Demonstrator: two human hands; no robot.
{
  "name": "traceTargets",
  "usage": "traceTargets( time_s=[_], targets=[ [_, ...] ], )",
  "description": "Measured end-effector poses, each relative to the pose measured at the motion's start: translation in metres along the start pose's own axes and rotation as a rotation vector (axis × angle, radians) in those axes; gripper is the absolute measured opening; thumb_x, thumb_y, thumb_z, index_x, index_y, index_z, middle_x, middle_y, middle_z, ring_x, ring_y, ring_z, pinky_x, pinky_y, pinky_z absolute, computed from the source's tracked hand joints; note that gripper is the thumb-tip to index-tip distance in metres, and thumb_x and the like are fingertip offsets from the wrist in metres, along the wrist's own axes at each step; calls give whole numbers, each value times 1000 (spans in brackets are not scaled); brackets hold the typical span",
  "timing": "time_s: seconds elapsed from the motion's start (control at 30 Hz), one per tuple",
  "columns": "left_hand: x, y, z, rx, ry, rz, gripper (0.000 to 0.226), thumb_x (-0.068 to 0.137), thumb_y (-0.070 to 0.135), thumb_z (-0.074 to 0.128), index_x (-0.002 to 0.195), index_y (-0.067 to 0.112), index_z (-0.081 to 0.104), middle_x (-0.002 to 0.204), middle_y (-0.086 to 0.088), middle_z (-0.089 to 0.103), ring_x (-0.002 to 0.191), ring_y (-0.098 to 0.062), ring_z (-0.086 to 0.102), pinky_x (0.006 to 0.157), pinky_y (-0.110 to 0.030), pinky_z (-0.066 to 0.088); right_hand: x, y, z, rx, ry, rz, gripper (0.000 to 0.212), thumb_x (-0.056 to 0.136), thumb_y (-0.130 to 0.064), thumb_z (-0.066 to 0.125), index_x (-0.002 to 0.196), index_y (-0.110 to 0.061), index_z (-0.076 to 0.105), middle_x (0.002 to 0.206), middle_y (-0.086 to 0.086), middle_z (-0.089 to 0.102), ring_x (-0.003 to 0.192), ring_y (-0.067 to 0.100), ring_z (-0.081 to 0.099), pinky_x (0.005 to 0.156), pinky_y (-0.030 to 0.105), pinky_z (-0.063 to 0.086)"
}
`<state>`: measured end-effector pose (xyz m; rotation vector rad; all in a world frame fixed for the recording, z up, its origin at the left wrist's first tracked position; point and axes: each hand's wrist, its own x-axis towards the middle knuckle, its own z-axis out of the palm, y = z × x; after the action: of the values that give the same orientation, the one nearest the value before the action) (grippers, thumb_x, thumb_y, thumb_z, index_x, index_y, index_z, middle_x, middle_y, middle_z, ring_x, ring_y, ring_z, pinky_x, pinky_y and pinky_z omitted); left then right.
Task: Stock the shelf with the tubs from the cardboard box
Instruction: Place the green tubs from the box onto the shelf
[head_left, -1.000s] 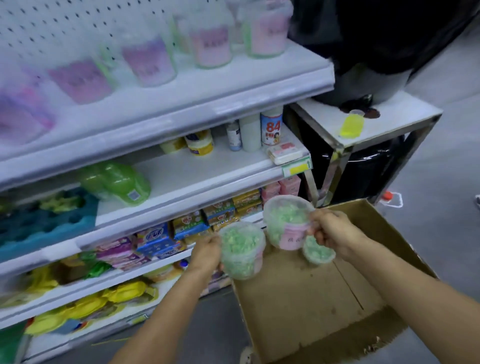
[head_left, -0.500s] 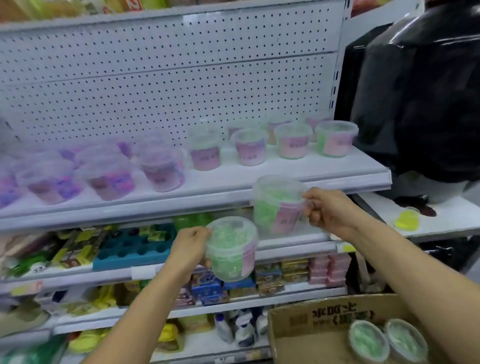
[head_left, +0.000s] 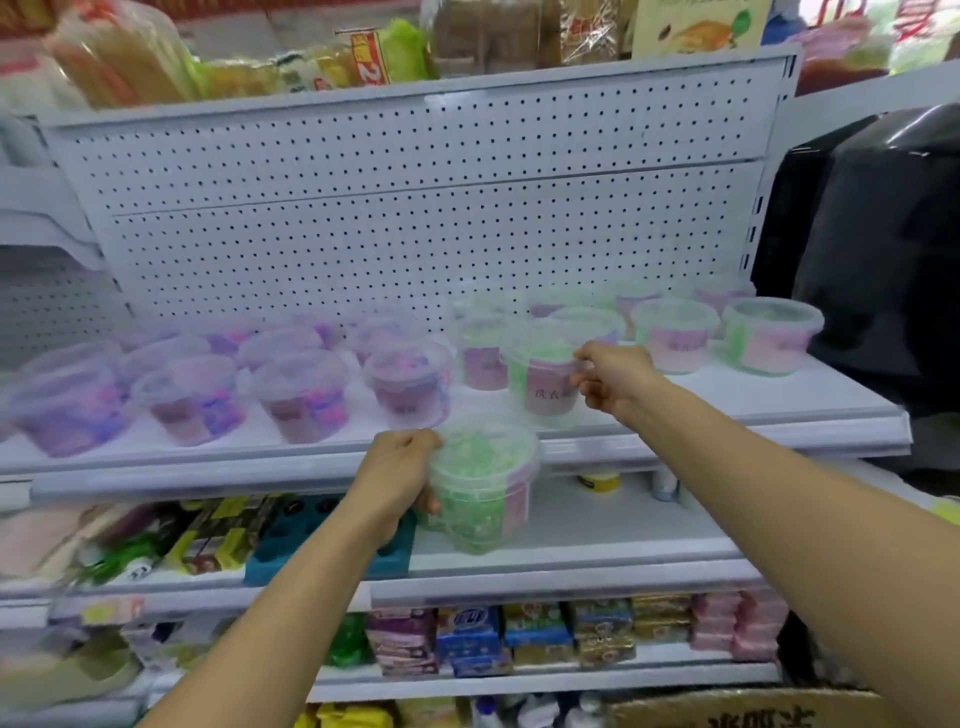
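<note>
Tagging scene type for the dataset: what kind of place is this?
Most likely a small retail shop aisle. White pegboard-backed shelving carries rows of identical lidded tubs, lower shelves hold packaged goods, and each hand, left and right, grips another tub.

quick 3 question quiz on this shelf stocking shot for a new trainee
1. True or false: the right hand holds a tub at the tub shelf.
2. The tub in the left hand holds mostly: A) purple B) green C) yellow
3. Fill in: the shelf's back panel is white ____board.

Key: 1 true; 2 B, the left tub is green; 3 peg.
</note>
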<state>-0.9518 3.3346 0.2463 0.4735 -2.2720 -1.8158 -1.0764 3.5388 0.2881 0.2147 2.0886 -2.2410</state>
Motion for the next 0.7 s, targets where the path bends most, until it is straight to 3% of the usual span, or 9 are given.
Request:
traceTargets(
  time_s=[0.13,0.23,0.33,0.43,0.57,0.63,0.7],
  targets=[
    [18,0,-10,-41,-10,0,19,91,16,52,85,5,65,62,-13,57,38,-22,46,50,-32,41,11,13,11,-14,8,3,4,85,-10,57,85,-8,54,67,14,52,31,12,37,43,21,28],
    [26,2,-11,-54,-34,-31,18,91,16,52,88,4,65,66,-14,57,37,-21,44,45,-28,41,7,17,11,-80,-11,-29,15,88,-14,57,98,-4,55,69,16,54,41,18,43,47,25,33],
    [30,7,-8,-65,-61,-46,18,90,16,53,92,2,64,66,-14,51,36,-20,42,43,-26,41,-6,14,-1,-385,23,-144,45,91,-40,52,126,-13,41,87,14,62,57,21,51,56,31,42],
    [29,16,1,-73,-103,-36,14,88,17,55,87,4,63,56,-9,47,37,-18,40,47,-27,39,-29,2,-16,-479,-112,-274,45,94,-50,42,128,-21,46,78,9,62,59,20,52,59,32,43],
    [27,32,28,-38,-194,17,16,85,20,58,83,5,62,54,-9,46,40,-21,40,46,-27,37,-54,-3,-34,-517,-337,-235,33,94,-44,49,111,-18,60,68,6,59,50,17,47,45,26,35],
    [27,42,45,-5,-240,60,21,85,22,57,86,2,64,57,-11,47,43,-21,41,45,-27,36,-56,-3,-45,-477,-323,-259,22,93,-26,53,113,-20,60,56,1,53,45,14,40,42,25,28],
    [27,52,60,15,-287,92,28,88,23,56,92,-4,66,61,-13,50,46,-21,43,46,-26,39,-55,-6,-58,-421,-266,-282,28,91,-14,53,115,-28,60,48,-4,45,40,11,35,42,25,23]
  ],
)
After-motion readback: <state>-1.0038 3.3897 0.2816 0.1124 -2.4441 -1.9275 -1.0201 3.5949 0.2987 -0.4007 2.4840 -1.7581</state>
